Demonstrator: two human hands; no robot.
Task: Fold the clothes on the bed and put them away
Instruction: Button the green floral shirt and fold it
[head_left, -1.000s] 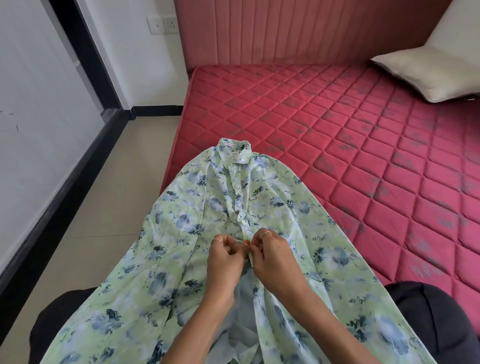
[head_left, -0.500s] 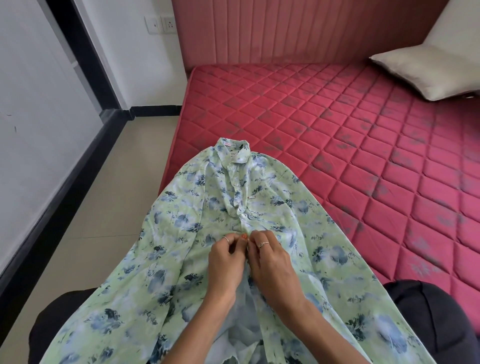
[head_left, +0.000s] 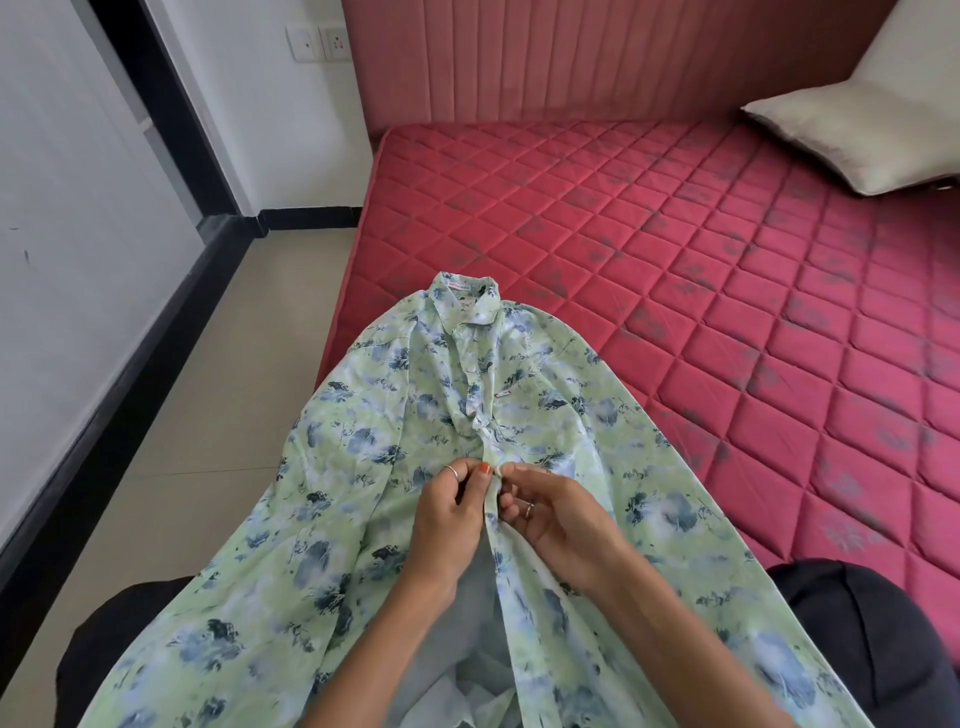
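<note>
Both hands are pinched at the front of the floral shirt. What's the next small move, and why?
Probably finish fastening that button, then shift down to the next. The left hand and right hand pinch the two front edges of the shirt together mid-chest; above them the front looks closed, below them it gapes open. The collar lies on the mattress, so it seems ready for folding once closed.

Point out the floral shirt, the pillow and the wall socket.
floral shirt (head_left: 358, 436), head view, left shoulder panel.
pillow (head_left: 841, 130), head view, middle of its top face.
wall socket (head_left: 319, 43), head view, middle of the plate.
</note>
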